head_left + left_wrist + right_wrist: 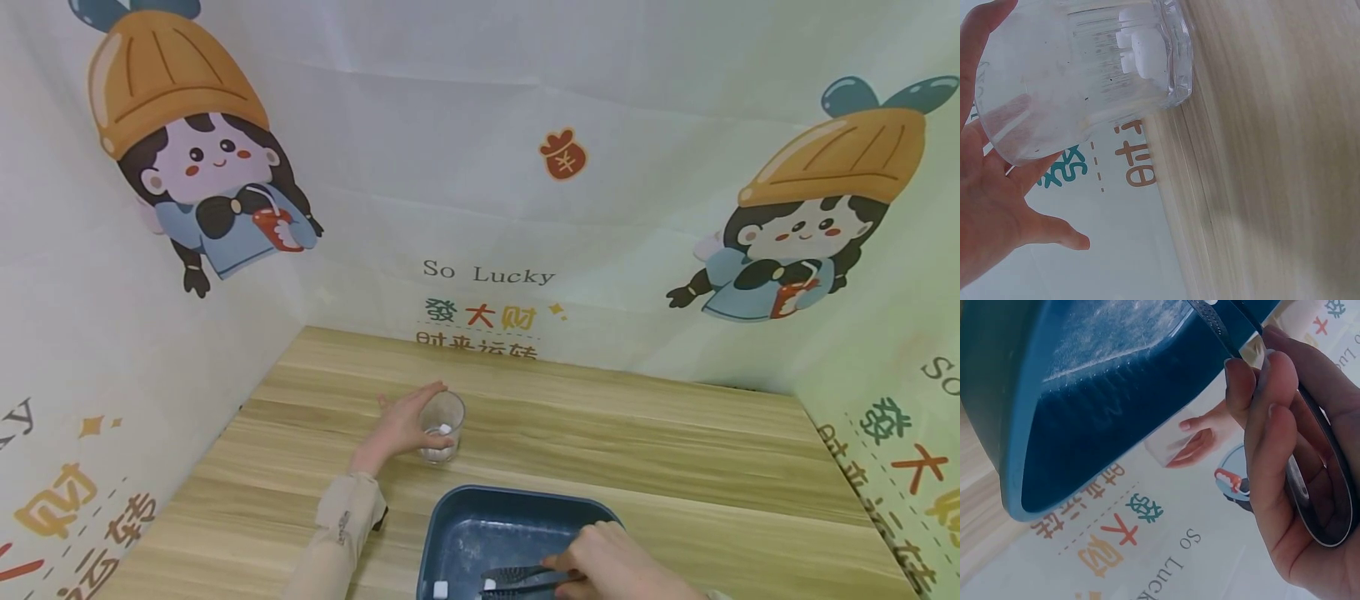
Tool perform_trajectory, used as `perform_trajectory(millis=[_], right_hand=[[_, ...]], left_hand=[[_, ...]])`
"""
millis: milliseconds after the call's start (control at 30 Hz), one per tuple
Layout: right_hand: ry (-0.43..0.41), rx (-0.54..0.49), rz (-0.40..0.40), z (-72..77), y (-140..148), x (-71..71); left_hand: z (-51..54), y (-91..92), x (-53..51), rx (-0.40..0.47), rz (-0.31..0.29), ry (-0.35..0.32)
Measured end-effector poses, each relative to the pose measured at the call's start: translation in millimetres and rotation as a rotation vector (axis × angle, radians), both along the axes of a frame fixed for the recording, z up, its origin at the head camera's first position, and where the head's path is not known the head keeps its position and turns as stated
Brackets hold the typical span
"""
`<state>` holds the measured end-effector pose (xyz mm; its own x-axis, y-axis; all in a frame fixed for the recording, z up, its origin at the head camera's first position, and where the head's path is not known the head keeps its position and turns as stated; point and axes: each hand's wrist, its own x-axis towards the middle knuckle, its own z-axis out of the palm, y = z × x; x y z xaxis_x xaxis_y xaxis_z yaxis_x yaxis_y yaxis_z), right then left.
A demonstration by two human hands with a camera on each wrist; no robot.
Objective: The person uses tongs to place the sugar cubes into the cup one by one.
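My left hand holds a clear glass, fingers on its far side and thumb at the front. Several small white pieces lie at the bottom of this glass, as the left wrist view shows. My right hand grips dark metal tongs whose bend rests in the palm. The tips of the tongs reach down into a blue basin. Between them shows a white cube; whether they squeeze it I cannot tell. Another white cube lies to the left on the basin floor.
The basin stands at the front of a wood-grain table, nearer than the glass. A pale printed cloth walls the table at the back and both sides.
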<state>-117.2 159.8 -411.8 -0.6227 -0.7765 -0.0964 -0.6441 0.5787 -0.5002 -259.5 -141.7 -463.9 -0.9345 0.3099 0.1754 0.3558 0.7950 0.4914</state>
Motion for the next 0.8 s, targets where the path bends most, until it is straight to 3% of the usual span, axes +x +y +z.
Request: perform_trajectory(millis=[267, 800], right_hand=[[0.005, -0.006, -0.014, 4.6, 3.1, -2.2], [0.173, -0.058, -0.023, 15.2, 12.1, -6.2]], left_hand=[[0.3, 0.0, 0.9, 0.001, 0.008, -0.003], [0.2, 0.0, 0.4, 0.002, 0.008, -0.008]])
